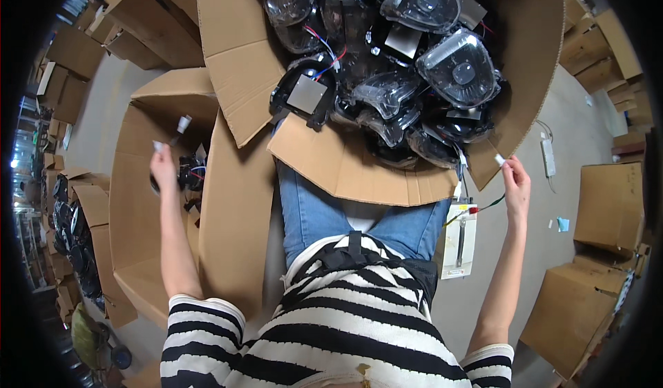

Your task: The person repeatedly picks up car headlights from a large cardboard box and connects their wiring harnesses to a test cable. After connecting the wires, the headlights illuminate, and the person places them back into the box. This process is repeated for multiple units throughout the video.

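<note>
My left hand (164,170) is over the tall cardboard box (238,208) on the left, its fingers pinched with a small white piece (158,146) at their tips. Close by, a white connector (184,123) stands on a dark wire. Lower in that box is a black part (190,174) with red and blue wires. On the other side, my right hand (516,181) pinches a small white connector (500,160) beside the big box's flap. From this hand a dark wire (494,203) runs to a red clip (474,210) at a white box-shaped device (458,243).
In front of me, a big open carton (366,163) holds several black units with clear plastic-wrapped covers (459,67). One unit with a silver plate (308,94) lies at its left edge. A power strip (548,154) is on the floor. Stacked cartons (573,312) stand right.
</note>
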A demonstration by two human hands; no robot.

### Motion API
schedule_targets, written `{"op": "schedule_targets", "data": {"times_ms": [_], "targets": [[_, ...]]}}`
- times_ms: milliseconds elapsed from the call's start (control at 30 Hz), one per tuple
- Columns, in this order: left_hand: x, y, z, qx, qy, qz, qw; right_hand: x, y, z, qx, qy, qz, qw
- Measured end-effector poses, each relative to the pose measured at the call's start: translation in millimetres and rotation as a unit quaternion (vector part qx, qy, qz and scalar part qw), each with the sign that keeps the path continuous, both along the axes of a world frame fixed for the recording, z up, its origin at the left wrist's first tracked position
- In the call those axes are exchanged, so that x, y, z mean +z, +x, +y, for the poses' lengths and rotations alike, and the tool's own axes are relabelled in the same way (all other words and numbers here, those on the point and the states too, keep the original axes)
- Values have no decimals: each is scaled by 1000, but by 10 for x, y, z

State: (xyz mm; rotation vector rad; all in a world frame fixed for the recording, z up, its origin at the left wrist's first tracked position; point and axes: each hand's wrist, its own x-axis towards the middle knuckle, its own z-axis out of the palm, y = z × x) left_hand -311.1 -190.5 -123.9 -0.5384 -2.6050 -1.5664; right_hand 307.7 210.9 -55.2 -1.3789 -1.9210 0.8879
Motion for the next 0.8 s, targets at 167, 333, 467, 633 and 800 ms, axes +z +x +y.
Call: {"op": "schedule_targets", "data": {"times_ms": [167,333,467,633,800], "targets": [[-606,345,294,-33,-156,-13,987,186,-183,-69,13,-19,-95,995],[-585,463,590,-170,-62,5,983,141,-318,-37,-20,23,-171,985],[412,1003,1346,-200,98,9,975,137,-222,-5,-40,27,-201,978],[681,1056,1830,-192,76,195,959,19,-259,68,-43,40,-169,984],[955,1671,1976,-267,65,319,907,22,-115,60,-48,48,-188,980]]}}
